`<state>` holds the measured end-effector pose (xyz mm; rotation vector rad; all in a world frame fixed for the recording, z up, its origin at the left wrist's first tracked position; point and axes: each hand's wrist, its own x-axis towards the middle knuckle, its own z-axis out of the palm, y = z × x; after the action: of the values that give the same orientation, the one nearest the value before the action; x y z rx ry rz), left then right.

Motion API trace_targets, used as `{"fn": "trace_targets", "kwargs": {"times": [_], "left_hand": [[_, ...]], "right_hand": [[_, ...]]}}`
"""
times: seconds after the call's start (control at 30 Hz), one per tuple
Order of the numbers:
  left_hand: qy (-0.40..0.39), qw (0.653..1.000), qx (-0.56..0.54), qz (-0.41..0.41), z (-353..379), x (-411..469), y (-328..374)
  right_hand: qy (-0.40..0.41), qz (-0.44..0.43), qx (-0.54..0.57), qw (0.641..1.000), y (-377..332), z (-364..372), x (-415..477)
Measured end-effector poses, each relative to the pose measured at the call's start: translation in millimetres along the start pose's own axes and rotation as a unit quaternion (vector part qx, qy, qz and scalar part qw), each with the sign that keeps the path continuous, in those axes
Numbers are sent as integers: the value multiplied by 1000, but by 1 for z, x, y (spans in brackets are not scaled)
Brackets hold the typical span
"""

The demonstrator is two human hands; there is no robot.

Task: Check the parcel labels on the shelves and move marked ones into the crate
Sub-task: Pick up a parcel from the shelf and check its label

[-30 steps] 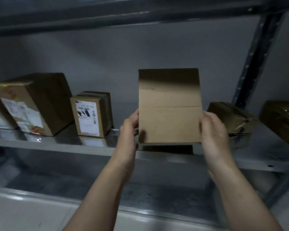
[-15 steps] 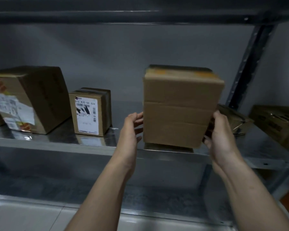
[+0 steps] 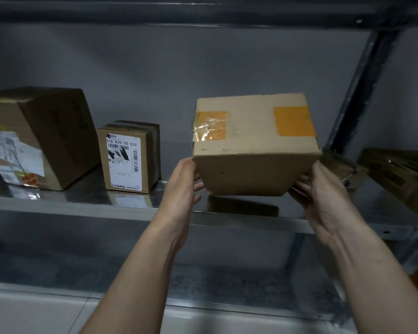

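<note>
We hold the box (image 3: 253,145) just above the shelf (image 3: 82,203), gripped at both lower corners. The left hand (image 3: 181,186) is at 8 o'clock and the right hand (image 3: 321,196) at 4 o'clock, fingers curled round its edges. Its long axis runs 9 to 3 between our palms, and both hands are equally near. Half a second ago a plain side faced us; now the box is tipped toward us, showing a face with orange tape (image 3: 293,121) and no label we can see. The crate is out of view.
</note>
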<state>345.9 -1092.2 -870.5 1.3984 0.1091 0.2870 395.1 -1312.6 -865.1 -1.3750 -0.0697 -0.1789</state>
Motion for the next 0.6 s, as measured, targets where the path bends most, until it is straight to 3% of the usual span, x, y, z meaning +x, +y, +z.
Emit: {"fn": "trace_targets", "kwargs": {"times": [0.27,0.6], "left_hand": [[-27,999,-30,26,-9,6,1],[4,998,-39,55,-21,9,-1]], "right_hand": [[-19,-18,-2,1000,1,-9,6],[-20,-47,-20,998,2,-13,3]]}}
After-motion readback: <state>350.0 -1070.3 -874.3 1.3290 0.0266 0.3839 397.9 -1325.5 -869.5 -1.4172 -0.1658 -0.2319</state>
